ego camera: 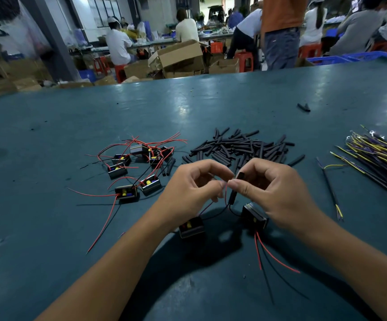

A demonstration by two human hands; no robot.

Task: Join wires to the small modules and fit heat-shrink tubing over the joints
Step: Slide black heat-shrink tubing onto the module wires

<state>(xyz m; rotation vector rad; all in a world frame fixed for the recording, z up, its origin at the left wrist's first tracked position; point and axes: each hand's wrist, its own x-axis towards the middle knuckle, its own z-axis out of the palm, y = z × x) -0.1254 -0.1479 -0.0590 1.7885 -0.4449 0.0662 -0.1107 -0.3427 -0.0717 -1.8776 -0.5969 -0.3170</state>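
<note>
Both hands work above the counter [48, 228]: left hand [197, 181] pinches red wire [226, 189], right hand [269, 184] pinches heat-shrink tube [240, 176]. Recommend aligning tube squarely before sliding fully over the joint.

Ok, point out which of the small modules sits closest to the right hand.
The module just under the right hand, tilted, with red and black wires trailing toward the viewer. The one beside it lies below the left wrist; the rest are clustered farther left.

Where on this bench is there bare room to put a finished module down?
Bare table lies left of the modules with red wires, and beyond the tubing pile toward the far edge. It is crowded from those modules across the tubing to the yellow wire bundle.
</note>
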